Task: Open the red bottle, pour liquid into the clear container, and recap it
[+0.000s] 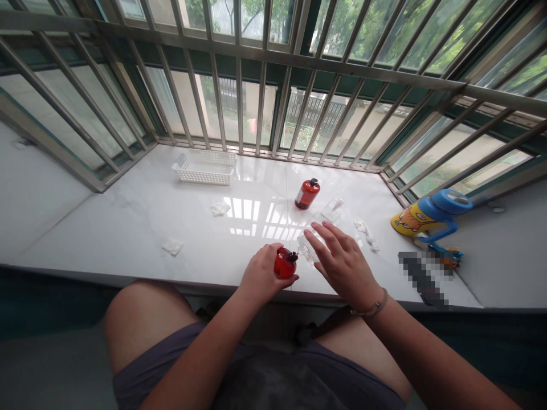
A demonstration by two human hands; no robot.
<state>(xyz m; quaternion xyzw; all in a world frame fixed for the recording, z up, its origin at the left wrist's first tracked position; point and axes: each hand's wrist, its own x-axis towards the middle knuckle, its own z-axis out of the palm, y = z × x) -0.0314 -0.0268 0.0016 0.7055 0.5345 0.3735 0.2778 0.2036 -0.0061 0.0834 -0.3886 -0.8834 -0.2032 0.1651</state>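
My left hand (pixel 262 273) is closed around a small red bottle (pixel 284 263) with a dark cap, held tilted near the front edge of the white marble sill (pixel 141 228). Just to its right, my right hand (pixel 342 259) hovers with fingers stretched out and slightly spread over a small clear plastic item (pixel 306 250) that I cannot make out well. A second, larger red-brown bottle (pixel 306 193) with a black cap and white label stands upright farther back on the sill.
A white slotted plastic basket (pixel 205 167) sits at the back left. Crumpled white pads (pixel 173 246) and clear wrappers (pixel 333 209) lie scattered. A yellow and blue cup (pixel 431 215) lies at the right. Metal window bars (pixel 239 102) close off the back.
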